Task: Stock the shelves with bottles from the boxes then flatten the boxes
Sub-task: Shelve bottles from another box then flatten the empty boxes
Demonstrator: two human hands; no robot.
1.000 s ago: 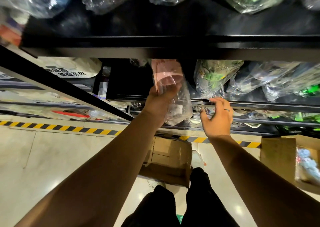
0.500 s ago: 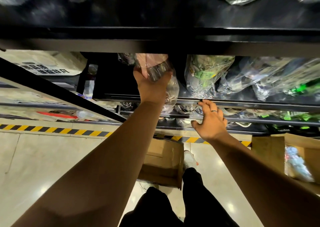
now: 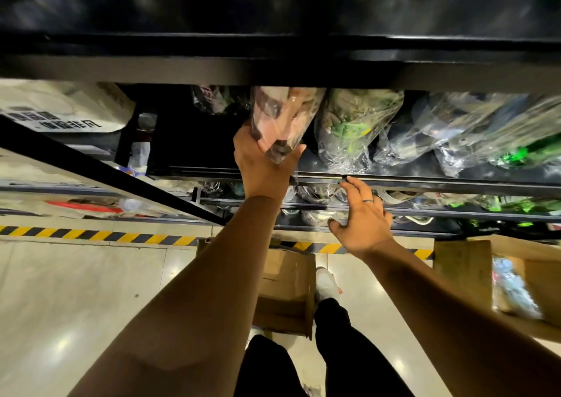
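Head view only. Your left hand was closed around the lower end of a pink-labelled bottle in clear plastic wrap, reaching into the middle shelf. The bottle's upper end sat under the black shelf beam, just left of a wrapped bottle with green label. More wrapped bottles lay further right on the same shelf, blurred.

Your right hand was spread open, holding nothing, with one fingertip touching the shelf's front rail; ring visible on one finger.

Below, an open cardboard box sat on the floor between your arms, against your white shoe. Couldn't tell if anything was inside it. A second cardboard box at right held something wrapped in plastic, too blurred to identify. Yellow-black hazard tape ran along the tiled floor at the shelf base. Lower shelves held more wrapped items, unclear.
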